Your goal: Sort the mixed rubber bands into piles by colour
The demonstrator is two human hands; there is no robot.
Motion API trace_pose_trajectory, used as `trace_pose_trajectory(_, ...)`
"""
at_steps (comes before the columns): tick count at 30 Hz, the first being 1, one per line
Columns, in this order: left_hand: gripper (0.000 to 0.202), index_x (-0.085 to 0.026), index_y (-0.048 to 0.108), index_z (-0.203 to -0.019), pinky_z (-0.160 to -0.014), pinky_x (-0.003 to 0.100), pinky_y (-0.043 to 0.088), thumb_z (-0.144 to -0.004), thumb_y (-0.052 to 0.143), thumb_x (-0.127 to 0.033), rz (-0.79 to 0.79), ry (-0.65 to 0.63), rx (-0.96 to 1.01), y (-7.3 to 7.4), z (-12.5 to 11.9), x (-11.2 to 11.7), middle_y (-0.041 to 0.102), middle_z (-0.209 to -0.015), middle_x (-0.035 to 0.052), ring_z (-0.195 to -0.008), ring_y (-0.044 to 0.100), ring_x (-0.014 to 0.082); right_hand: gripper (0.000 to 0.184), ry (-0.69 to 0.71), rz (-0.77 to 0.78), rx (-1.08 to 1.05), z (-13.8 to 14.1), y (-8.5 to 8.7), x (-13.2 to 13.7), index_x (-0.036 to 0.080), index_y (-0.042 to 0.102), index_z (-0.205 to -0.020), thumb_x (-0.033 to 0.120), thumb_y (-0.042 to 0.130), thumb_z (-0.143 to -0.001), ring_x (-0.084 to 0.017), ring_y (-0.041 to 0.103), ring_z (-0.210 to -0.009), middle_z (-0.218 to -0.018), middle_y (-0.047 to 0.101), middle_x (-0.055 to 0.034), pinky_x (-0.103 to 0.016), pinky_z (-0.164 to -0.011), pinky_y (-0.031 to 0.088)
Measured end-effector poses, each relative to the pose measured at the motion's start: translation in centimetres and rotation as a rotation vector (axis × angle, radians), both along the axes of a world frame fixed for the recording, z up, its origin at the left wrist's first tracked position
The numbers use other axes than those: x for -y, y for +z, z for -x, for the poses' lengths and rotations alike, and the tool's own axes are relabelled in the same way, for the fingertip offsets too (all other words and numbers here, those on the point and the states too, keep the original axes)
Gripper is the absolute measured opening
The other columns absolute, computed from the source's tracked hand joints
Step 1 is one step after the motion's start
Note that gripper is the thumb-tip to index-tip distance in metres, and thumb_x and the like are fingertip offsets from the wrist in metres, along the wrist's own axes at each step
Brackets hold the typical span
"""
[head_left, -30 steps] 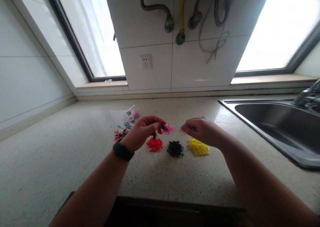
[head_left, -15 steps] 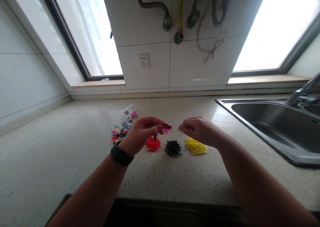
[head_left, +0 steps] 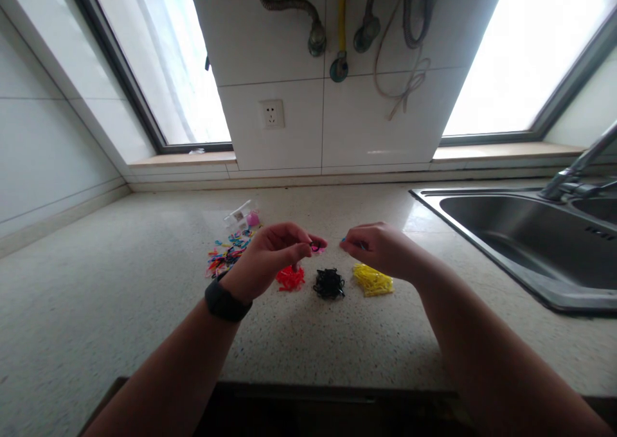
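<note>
The left hand point(head_left: 272, 254) pinches a small dark piece point(head_left: 314, 246) between thumb and fingertips; the piece sits at the very end of the fingers, in front of a pink heap point(head_left: 318, 250) that the hand partly covers; the right hand point(head_left: 380, 249) is curled, knuckles up, with a bit of blue point(head_left: 343, 239) just at its fingertips; whether those fingers grasp it I cannot tell, as the hand hides them; the two hands are apart, facing each other over the desk point(head_left: 308, 347).

Nearer the person lie three heaps of small bands in a row: red point(head_left: 290, 279) below the left fingers, black point(head_left: 330, 283) in the gap between the hands, yellow point(head_left: 373, 279) just below the right hand; a mixed-colour heap point(head_left: 224, 258) lies left of the left hand, with a clear plastic container point(head_left: 240, 214) beyond it; a sink point(head_left: 506, 231) stands at the right.
</note>
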State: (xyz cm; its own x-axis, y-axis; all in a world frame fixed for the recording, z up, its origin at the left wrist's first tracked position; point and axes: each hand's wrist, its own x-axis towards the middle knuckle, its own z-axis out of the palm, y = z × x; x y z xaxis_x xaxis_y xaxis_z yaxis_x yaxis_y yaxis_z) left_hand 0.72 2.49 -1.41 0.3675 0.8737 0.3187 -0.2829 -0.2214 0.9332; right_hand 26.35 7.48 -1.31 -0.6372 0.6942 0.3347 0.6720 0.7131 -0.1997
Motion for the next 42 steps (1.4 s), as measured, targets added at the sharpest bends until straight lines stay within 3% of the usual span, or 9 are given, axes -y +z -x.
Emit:
trace_pose_trajectory(8,0.020,-0.016,0.074,-0.087,-0.055,0.016,0.047,-0.077,0.082,-0.032,0.006,0.053,-0.050,-0.3,0.1,-0.3,0.073,-0.087,0.0044,-0.068,0.060,0.0082,0.034,0.002,0.005,0.009,0.1,0.3,0.1,0.020,0.058,-0.069,0.038,0.051,-0.097,-0.011,0.040,-0.058,-0.063,0.052,0.0006,-0.031,-0.060,0.025)
trace_pose_trajectory(14,0.018,-0.020,0.078,-0.095,-0.059,0.016,0.049,-0.080,0.080,-0.029,-0.008,0.038,-0.030,-0.5,0.3,-0.3,0.075,-0.096,0.0048,-0.071,0.061,0.0075,0.034,-0.007,0.008,0.004,0.1,0.3,0.2,0.020,0.057,-0.069,0.039,0.051,-0.096,-0.011,0.040,-0.058,-0.062,0.051,0.0009,-0.031,-0.059,0.026)
trace_pose_trajectory(23,0.017,-0.022,0.079,-0.101,-0.056,0.017,0.047,-0.086,0.073,-0.026,-0.112,0.051,-0.161,0.1,0.2,0.0,0.073,-0.099,0.0051,-0.069,0.057,0.0077,0.034,-0.007,0.004,0.001,0.1,0.3,0.1,0.019,0.058,-0.069,0.039,0.052,-0.096,-0.011,0.039,-0.058,-0.062,0.051,0.0007,-0.032,-0.060,0.025)
trace_pose_trajectory(27,0.016,-0.019,0.078,-0.100,-0.066,0.022,0.051,-0.087,0.070,-0.025,-0.231,0.087,-0.364,0.2,-0.1,-0.1,0.074,-0.099,0.0068,-0.080,0.063,0.0121,0.033,0.000,-0.001,0.001,0.1,0.2,0.1,0.019,0.058,-0.068,0.037,0.052,-0.096,-0.011,0.039,-0.058,-0.062,0.051,0.0005,-0.032,-0.060,0.025)
trace_pose_trajectory(35,0.016,-0.020,0.076,-0.099,-0.085,0.035,0.048,-0.093,0.063,-0.027,-0.725,0.075,-1.093,-0.6,-0.6,-0.4,0.074,-0.092,0.0055,-0.089,0.065,0.0187,0.034,-0.007,-0.008,-0.005,0.1,0.1,0.0,0.019,0.058,-0.068,0.038,0.052,-0.096,-0.011,0.039,-0.058,-0.061,0.052,0.0007,-0.032,-0.060,0.025)
trace_pose_trajectory(42,0.016,-0.021,0.074,-0.102,-0.089,0.036,0.048,-0.094,0.061,-0.026,-0.786,0.057,-1.231,-1.4,-0.9,-0.7,0.073,-0.100,0.0044,-0.096,0.065,0.0203,0.035,-0.019,0.005,-0.005,0.1,0.1,0.1,0.020,0.058,-0.067,0.039,0.052,-0.096,-0.012,0.039,-0.058,-0.061,0.051,0.0004,-0.032,-0.061,0.025)
